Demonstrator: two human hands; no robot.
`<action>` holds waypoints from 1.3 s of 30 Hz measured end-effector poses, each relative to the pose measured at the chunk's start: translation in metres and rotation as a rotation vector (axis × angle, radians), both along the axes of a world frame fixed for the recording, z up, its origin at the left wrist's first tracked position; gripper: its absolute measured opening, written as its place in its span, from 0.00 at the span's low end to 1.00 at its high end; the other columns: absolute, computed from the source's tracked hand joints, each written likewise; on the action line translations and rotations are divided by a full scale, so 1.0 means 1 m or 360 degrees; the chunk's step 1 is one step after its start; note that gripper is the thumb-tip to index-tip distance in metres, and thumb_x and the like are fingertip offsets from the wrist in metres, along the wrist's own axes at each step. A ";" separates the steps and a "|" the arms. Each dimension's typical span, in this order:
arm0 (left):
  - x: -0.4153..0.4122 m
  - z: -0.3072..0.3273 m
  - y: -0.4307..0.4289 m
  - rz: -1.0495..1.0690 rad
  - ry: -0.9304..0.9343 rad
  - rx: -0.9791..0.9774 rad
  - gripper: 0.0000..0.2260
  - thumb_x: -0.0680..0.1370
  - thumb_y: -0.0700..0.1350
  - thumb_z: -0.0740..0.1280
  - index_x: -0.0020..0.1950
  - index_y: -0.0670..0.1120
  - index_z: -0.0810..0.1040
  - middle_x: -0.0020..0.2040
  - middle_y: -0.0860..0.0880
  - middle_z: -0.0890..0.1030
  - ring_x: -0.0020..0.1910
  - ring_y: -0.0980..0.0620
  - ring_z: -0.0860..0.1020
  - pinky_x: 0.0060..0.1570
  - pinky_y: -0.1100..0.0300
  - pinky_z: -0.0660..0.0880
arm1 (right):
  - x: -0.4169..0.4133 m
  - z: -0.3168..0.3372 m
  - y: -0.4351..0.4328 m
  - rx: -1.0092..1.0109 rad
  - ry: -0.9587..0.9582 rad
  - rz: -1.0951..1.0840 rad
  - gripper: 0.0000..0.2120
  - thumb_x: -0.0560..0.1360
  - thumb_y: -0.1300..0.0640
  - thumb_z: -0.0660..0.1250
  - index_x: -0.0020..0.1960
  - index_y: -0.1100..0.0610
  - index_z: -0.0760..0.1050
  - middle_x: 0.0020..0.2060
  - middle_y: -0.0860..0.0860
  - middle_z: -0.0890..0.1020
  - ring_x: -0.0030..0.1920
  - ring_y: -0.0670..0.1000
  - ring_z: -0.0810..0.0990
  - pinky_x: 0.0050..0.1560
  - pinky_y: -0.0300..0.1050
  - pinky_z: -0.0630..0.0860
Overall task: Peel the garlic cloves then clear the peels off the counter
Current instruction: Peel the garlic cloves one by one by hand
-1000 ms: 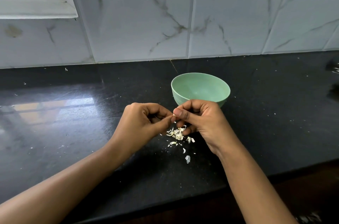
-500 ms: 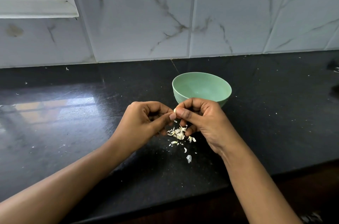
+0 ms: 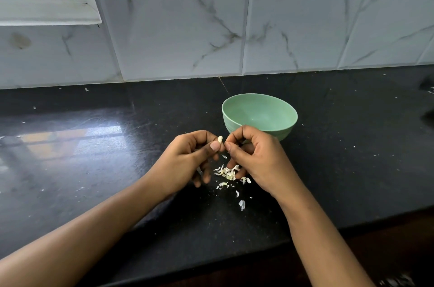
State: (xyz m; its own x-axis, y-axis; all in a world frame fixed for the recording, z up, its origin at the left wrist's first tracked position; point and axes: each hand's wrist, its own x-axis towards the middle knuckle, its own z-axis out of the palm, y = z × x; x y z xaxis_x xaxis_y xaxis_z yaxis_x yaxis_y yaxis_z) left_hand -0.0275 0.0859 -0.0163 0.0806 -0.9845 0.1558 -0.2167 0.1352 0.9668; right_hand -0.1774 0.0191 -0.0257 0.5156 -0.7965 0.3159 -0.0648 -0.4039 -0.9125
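Where the left hand (image 3: 187, 159) pinches it, a pale, bare-tipped garlic cloves (image 3: 220, 139); right hand (image 3: 256, 159) curled, contents unclear

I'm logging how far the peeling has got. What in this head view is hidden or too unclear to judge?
- Green bowl: its near inner wall and floor are hidden by its rim and the right hand.
- Garlic clove: only its tip shows above the left hand; any remaining skin is hidden.
- Right hand's fingertips: whether they pinch a peel is too small to tell.
- Dark objects on the counter: cut off by the right frame edge.
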 end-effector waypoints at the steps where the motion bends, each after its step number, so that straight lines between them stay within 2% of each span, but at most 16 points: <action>1: 0.000 0.000 0.000 0.0007 -0.0019 0.0006 0.07 0.78 0.44 0.63 0.41 0.43 0.74 0.32 0.54 0.75 0.21 0.54 0.72 0.18 0.65 0.65 | 0.000 0.000 0.000 0.0007 -0.0013 -0.0011 0.09 0.74 0.65 0.68 0.42 0.53 0.75 0.35 0.50 0.80 0.32 0.48 0.82 0.27 0.42 0.76; 5: 0.001 -0.001 0.000 0.0043 -0.0063 0.0012 0.08 0.79 0.42 0.62 0.40 0.45 0.74 0.30 0.54 0.75 0.21 0.54 0.72 0.17 0.65 0.64 | -0.001 0.003 0.000 0.0028 -0.0109 0.0009 0.13 0.74 0.68 0.68 0.47 0.50 0.77 0.41 0.50 0.82 0.34 0.48 0.84 0.31 0.42 0.80; 7: 0.001 0.000 -0.001 0.0059 -0.0057 0.0003 0.10 0.79 0.42 0.62 0.38 0.46 0.74 0.28 0.54 0.75 0.20 0.54 0.71 0.17 0.66 0.64 | 0.000 0.002 0.000 -0.0037 -0.0125 0.0018 0.16 0.74 0.68 0.68 0.51 0.47 0.80 0.41 0.47 0.84 0.35 0.47 0.84 0.32 0.38 0.79; 11: 0.002 -0.001 -0.002 0.0110 -0.0016 -0.0015 0.10 0.78 0.42 0.64 0.37 0.46 0.75 0.27 0.54 0.74 0.20 0.55 0.71 0.18 0.66 0.63 | 0.002 -0.003 -0.002 -0.0449 -0.0081 -0.0082 0.13 0.72 0.66 0.70 0.54 0.55 0.82 0.43 0.46 0.84 0.35 0.46 0.83 0.34 0.33 0.76; 15: 0.003 -0.002 -0.002 0.0166 0.0029 -0.0032 0.10 0.78 0.41 0.64 0.37 0.46 0.75 0.28 0.54 0.74 0.19 0.55 0.71 0.18 0.67 0.62 | 0.003 -0.007 -0.004 -0.0897 0.0003 -0.0167 0.13 0.73 0.62 0.68 0.57 0.58 0.81 0.48 0.49 0.85 0.45 0.43 0.83 0.45 0.43 0.81; 18: 0.005 0.000 -0.004 0.0207 0.0082 -0.0038 0.10 0.78 0.40 0.64 0.36 0.45 0.74 0.25 0.53 0.73 0.18 0.55 0.70 0.17 0.67 0.61 | 0.005 -0.007 -0.003 -0.1108 0.0057 -0.0198 0.15 0.74 0.62 0.67 0.59 0.57 0.80 0.53 0.50 0.84 0.52 0.45 0.83 0.48 0.47 0.81; 20: 0.005 0.001 -0.004 0.0223 0.0127 -0.0041 0.11 0.78 0.40 0.64 0.36 0.44 0.73 0.24 0.53 0.72 0.18 0.55 0.70 0.17 0.68 0.61 | 0.006 -0.008 -0.002 -0.1199 0.0121 -0.0198 0.16 0.74 0.63 0.66 0.60 0.55 0.79 0.54 0.48 0.84 0.52 0.44 0.82 0.47 0.46 0.81; 23: 0.004 0.000 -0.003 0.0220 0.0129 -0.0044 0.10 0.78 0.40 0.64 0.36 0.44 0.73 0.24 0.53 0.72 0.18 0.55 0.70 0.17 0.67 0.61 | 0.005 -0.008 -0.001 -0.1153 0.0126 -0.0210 0.15 0.74 0.61 0.66 0.59 0.54 0.80 0.48 0.46 0.84 0.45 0.44 0.82 0.42 0.47 0.80; 26: 0.004 0.000 -0.003 0.0244 0.0126 -0.0067 0.10 0.78 0.40 0.65 0.36 0.44 0.74 0.25 0.53 0.73 0.19 0.55 0.70 0.17 0.67 0.62 | 0.004 -0.005 0.001 -0.1002 0.0020 -0.0150 0.13 0.75 0.57 0.63 0.57 0.55 0.81 0.45 0.43 0.83 0.42 0.41 0.82 0.41 0.46 0.81; 28: 0.005 0.001 -0.003 0.0253 0.0151 -0.0077 0.10 0.78 0.41 0.64 0.36 0.45 0.74 0.25 0.53 0.73 0.19 0.55 0.70 0.17 0.67 0.62 | 0.003 -0.004 0.002 -0.0929 0.0009 -0.0137 0.11 0.75 0.59 0.65 0.54 0.55 0.82 0.40 0.41 0.81 0.38 0.40 0.81 0.39 0.46 0.80; 30: 0.005 0.001 -0.003 0.0247 0.0152 -0.0064 0.10 0.78 0.41 0.64 0.36 0.45 0.74 0.25 0.53 0.73 0.19 0.55 0.70 0.17 0.67 0.62 | 0.002 -0.005 0.001 -0.0856 0.0016 -0.0174 0.10 0.73 0.60 0.66 0.51 0.55 0.83 0.38 0.43 0.82 0.36 0.43 0.81 0.37 0.48 0.79; 33: 0.004 0.000 -0.003 0.0215 0.0101 -0.0038 0.07 0.78 0.42 0.65 0.39 0.44 0.75 0.29 0.53 0.74 0.20 0.54 0.71 0.17 0.66 0.62 | 0.001 -0.005 -0.001 -0.0829 0.0023 -0.0264 0.08 0.73 0.59 0.67 0.50 0.53 0.82 0.39 0.43 0.82 0.36 0.44 0.81 0.38 0.46 0.79; 36: 0.003 -0.001 -0.002 0.0149 0.0026 -0.0018 0.08 0.78 0.42 0.65 0.39 0.45 0.75 0.30 0.53 0.74 0.20 0.54 0.71 0.18 0.67 0.62 | 0.002 -0.005 -0.001 -0.0698 -0.0038 -0.0256 0.10 0.73 0.57 0.69 0.53 0.52 0.82 0.42 0.44 0.83 0.36 0.45 0.82 0.39 0.46 0.81; 39: 0.002 -0.001 -0.001 0.0110 -0.0012 -0.0008 0.08 0.78 0.41 0.65 0.39 0.45 0.76 0.30 0.52 0.74 0.20 0.54 0.71 0.18 0.67 0.62 | 0.002 -0.005 -0.003 -0.0762 -0.0052 -0.0216 0.11 0.72 0.59 0.69 0.53 0.56 0.83 0.42 0.45 0.83 0.37 0.40 0.81 0.41 0.41 0.80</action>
State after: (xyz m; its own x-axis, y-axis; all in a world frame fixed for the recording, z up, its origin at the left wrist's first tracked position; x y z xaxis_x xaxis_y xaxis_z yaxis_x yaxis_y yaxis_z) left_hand -0.0259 0.0850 -0.0170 0.1473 -0.9758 0.1617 -0.2329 0.1246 0.9645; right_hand -0.1749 0.0159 -0.0311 0.4010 -0.6175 0.6766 -0.1206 -0.7678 -0.6292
